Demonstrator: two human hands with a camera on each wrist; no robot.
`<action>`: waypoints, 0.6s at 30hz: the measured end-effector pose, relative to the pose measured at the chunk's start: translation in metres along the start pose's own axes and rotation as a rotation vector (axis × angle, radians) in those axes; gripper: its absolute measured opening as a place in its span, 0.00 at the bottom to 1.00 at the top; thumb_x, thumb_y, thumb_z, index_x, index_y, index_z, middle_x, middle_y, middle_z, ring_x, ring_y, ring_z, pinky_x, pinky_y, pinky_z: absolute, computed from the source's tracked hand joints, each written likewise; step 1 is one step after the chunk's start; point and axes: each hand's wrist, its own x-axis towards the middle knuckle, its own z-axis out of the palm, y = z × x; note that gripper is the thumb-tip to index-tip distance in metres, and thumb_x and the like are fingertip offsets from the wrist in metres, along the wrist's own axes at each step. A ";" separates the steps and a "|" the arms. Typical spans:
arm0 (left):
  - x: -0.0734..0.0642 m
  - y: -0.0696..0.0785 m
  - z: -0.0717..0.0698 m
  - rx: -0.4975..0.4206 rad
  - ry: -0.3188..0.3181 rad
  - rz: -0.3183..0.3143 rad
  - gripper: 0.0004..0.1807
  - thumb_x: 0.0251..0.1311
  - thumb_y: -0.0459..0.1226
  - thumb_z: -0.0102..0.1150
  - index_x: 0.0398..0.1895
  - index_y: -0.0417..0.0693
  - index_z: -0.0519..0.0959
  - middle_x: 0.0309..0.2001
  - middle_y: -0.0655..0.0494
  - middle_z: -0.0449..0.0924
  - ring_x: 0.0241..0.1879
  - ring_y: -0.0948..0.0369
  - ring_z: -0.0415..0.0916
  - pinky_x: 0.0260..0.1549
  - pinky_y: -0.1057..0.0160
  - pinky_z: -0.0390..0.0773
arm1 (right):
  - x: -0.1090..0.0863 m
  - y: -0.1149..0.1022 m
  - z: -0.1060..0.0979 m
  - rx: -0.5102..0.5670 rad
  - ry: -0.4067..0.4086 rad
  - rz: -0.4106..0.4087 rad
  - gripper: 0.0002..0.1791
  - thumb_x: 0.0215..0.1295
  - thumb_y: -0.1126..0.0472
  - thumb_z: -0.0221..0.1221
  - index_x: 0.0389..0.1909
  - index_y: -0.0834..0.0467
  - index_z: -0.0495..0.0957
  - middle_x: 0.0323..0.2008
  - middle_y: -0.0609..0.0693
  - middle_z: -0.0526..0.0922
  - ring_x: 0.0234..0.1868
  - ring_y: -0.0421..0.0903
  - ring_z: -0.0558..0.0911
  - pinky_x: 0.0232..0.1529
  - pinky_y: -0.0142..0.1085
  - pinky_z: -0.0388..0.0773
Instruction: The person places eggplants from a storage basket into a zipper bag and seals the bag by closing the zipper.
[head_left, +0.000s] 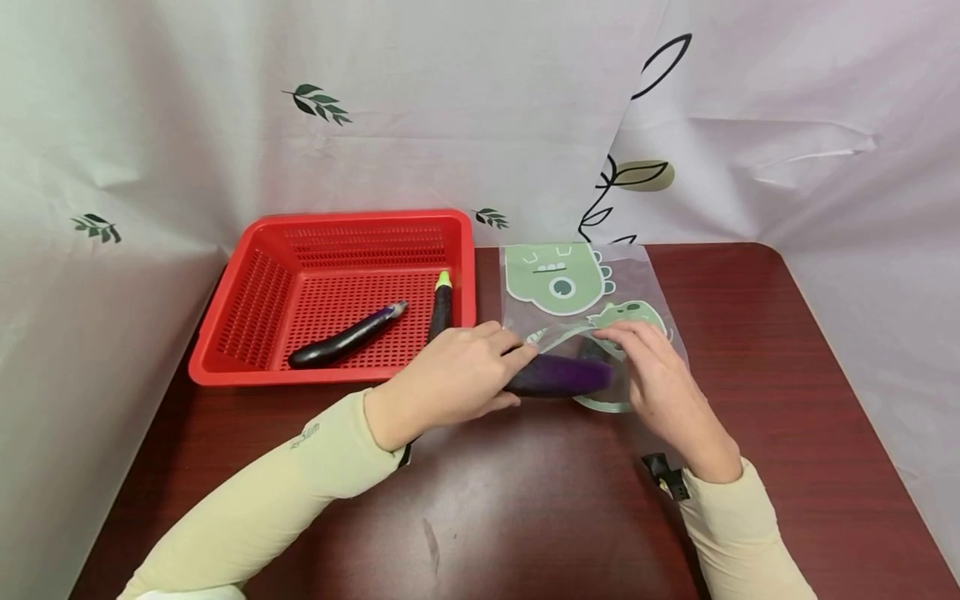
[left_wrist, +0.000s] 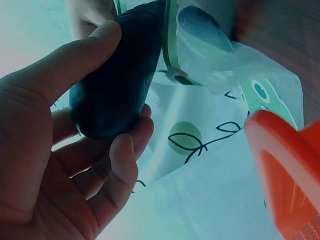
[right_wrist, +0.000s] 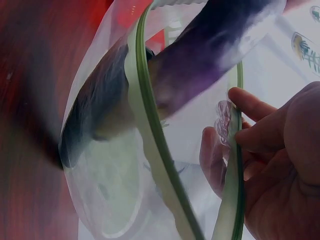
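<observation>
My left hand (head_left: 453,375) grips a dark purple eggplant (head_left: 566,377), thumb on one side and fingers on the other in the left wrist view. The eggplant's far end reaches into the mouth of a clear zip bag (right_wrist: 112,185) with green dinosaur prints. With thumb and fingertips, my right hand (right_wrist: 280,140) pinches one green zip edge (right_wrist: 238,180), and the mouth gapes between its two edges. Inside the bag lies another dark eggplant (right_wrist: 95,105), seen through the plastic.
Left of the bag stands a red perforated basket (head_left: 262,379). It holds a long dark eggplant (head_left: 348,337) and one with a green tip (head_left: 441,307), partly hidden by the basket's front rim and my left hand. Printed white cloth (head_left: 420,108) hangs behind the brown table (head_left: 780,375).
</observation>
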 end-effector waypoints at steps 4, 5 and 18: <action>0.002 0.004 0.003 0.013 0.030 0.011 0.31 0.52 0.51 0.76 0.56 0.44 0.82 0.46 0.52 0.82 0.43 0.56 0.80 0.39 0.61 0.83 | -0.001 0.000 0.000 -0.005 -0.008 0.003 0.25 0.58 0.86 0.48 0.53 0.67 0.78 0.51 0.60 0.79 0.55 0.58 0.76 0.60 0.43 0.67; 0.003 0.004 0.004 0.017 0.035 0.011 0.32 0.51 0.51 0.76 0.56 0.43 0.82 0.46 0.52 0.82 0.43 0.56 0.80 0.38 0.61 0.83 | -0.001 -0.001 0.000 -0.005 -0.008 0.005 0.25 0.57 0.86 0.48 0.53 0.67 0.78 0.51 0.60 0.79 0.55 0.58 0.76 0.60 0.43 0.67; 0.007 0.010 0.010 0.037 0.068 0.021 0.30 0.53 0.51 0.75 0.56 0.47 0.81 0.50 0.52 0.81 0.43 0.55 0.81 0.31 0.61 0.83 | -0.001 -0.001 -0.002 -0.007 -0.028 0.031 0.26 0.58 0.86 0.48 0.54 0.66 0.78 0.52 0.58 0.78 0.57 0.55 0.75 0.58 0.43 0.69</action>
